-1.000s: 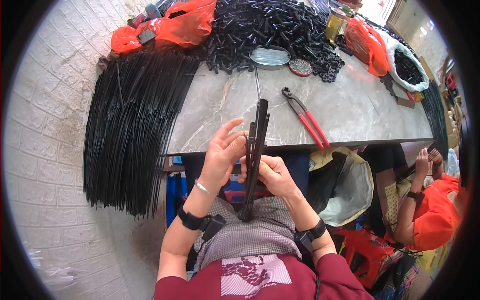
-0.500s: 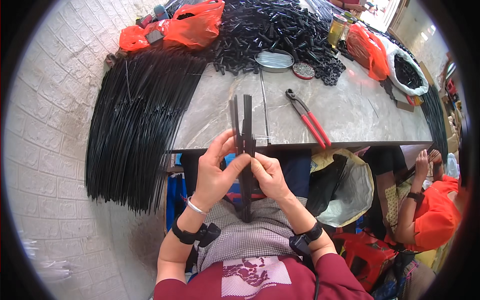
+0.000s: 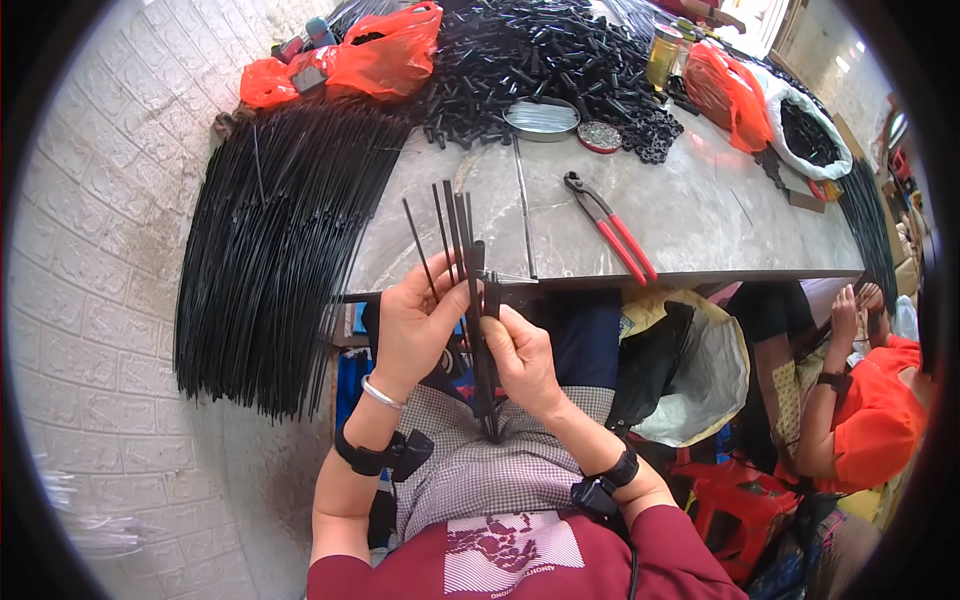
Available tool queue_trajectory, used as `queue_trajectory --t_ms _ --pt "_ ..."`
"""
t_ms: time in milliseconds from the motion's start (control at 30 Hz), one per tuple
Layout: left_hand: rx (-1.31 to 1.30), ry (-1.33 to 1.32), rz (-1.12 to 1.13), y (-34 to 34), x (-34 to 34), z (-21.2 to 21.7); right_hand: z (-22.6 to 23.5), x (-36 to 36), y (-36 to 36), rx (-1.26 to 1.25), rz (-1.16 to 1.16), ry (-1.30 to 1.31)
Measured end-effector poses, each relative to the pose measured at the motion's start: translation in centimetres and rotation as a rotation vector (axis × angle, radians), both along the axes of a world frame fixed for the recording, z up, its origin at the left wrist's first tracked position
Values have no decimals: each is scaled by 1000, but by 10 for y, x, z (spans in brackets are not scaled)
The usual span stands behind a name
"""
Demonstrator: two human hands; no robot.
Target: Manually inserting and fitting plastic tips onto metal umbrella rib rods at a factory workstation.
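In front of my lap I hold an upright bundle of thin black rods (image 3: 478, 375) that looks like a folded umbrella frame. My left hand (image 3: 418, 315) is closed on its left side, with several rods fanned out between thumb and fingers. Closed round the right side, my right hand (image 3: 522, 358) has its thumb against the shorter black pieces. Thin silvery wires (image 3: 508, 278) stick out to the right above the right hand. The lower end of the bundle rests near my checked apron (image 3: 490, 470). My fingers partly hide the middle of the bundle.
Long black rods (image 3: 280, 250) hang over the table's left edge. Red-handled pliers (image 3: 612, 230) lie on the grey table (image 3: 420, 225). Behind are a tin of wires (image 3: 542, 120), a small red tin (image 3: 600, 137) and piled black tubes (image 3: 540, 65). A person in orange (image 3: 875, 420) sits at right.
The rods at the top have spread into a fan toward the left. My left hand has shifted slightly left, and my right hand slightly down and left.
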State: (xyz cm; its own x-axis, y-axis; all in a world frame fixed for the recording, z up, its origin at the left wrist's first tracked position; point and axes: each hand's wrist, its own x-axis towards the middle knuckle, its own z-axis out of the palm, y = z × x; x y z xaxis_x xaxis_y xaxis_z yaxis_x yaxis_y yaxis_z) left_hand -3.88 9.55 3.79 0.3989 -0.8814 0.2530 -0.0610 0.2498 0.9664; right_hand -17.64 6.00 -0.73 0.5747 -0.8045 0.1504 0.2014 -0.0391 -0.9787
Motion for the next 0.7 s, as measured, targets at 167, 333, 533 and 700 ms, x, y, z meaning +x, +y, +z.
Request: queue_trajectory --t_ms 167,333,533,700 --pt "105 -35 -42 2 5 13 3 2 5 -71 -37 25" --pt "183 -55 -151 4 8 27 -2 -1 3 -120 -61 36" --pt "214 -44 -182 10 19 27 7 -7 -3 -88 84 -20" --pt "186 -92 -175 14 16 33 16 -15 -10 -52 196 120"
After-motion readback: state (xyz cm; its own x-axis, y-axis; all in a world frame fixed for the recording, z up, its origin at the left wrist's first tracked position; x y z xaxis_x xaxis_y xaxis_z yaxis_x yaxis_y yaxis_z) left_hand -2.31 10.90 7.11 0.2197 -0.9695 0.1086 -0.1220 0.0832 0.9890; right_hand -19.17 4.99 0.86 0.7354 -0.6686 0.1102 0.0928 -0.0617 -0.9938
